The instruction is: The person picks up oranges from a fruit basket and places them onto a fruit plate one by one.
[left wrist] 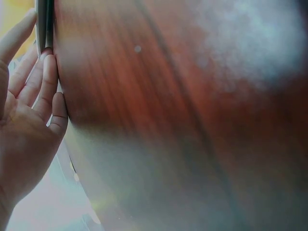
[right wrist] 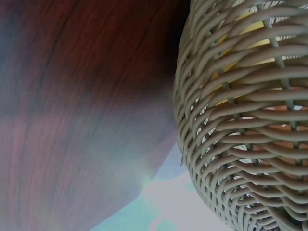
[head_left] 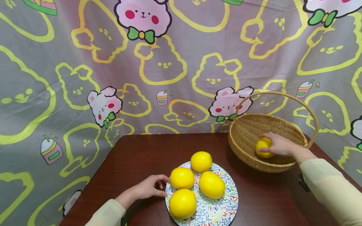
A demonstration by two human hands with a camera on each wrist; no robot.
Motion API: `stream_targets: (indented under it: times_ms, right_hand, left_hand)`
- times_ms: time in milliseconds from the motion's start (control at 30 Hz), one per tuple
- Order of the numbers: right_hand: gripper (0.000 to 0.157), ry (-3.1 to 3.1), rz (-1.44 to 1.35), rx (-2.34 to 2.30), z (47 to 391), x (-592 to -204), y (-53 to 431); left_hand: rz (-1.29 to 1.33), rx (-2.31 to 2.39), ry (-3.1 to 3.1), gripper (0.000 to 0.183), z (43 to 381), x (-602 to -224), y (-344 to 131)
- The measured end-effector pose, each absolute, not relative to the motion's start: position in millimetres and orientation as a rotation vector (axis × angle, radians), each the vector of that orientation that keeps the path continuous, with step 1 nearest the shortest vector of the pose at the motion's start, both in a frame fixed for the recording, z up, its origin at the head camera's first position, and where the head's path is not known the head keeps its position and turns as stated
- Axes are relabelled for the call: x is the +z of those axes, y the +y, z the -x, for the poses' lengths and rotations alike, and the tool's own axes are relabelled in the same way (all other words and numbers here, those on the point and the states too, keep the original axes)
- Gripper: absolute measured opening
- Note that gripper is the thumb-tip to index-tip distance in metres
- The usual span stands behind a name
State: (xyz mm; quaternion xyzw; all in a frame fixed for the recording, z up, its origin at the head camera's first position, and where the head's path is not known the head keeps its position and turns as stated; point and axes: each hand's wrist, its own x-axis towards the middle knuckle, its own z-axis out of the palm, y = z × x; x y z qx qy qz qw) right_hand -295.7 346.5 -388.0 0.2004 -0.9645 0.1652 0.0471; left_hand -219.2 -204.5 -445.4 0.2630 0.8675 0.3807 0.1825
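Observation:
Inside the wicker basket (head_left: 243, 153) at the right, my right hand (head_left: 278, 145) holds a yellow lemon (head_left: 263, 148) from above, thumb and fingers around it. In the right wrist view the basket's woven side (right wrist: 240, 110) covers most of the hand, with yellow showing through the gaps. My left hand (head_left: 150, 186) is at the left rim of a round patterned plate (head_left: 230, 201), thumb and fingertips touching its edge with fingers relaxed. Several lemons (head_left: 212, 184) lie on that plate. The left wrist view has the fingers (left wrist: 48, 84) low beside the plate's edge (left wrist: 42, 26).
The dark red-brown wooden table (head_left: 141, 153) extends around the plate and basket. A tall arched handle (head_left: 282, 94) rises over the basket. Behind the table hangs a cloth (head_left: 186, 91) printed with cartoon animals.

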Motion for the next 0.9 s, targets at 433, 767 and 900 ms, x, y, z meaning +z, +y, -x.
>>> stream_targets:
  times_ms: [433, 767, 900]
  right_hand:
    - [0.071, -3.020, -0.605, 0.567, 287, -391, 352]
    - [0.081, -3.069, -0.669, 0.655, 285, -388, 356]
    - [0.084, -3.067, -0.727, 0.661, 285, -388, 356]
  left_hand:
    - [-0.743, 1.085, 2.446, 0.041, 218, -447, -205]
    - [-0.743, 1.085, 2.451, 0.042, 219, -446, -204]
    - [-0.744, 1.082, 2.450, 0.042, 219, -446, -204]
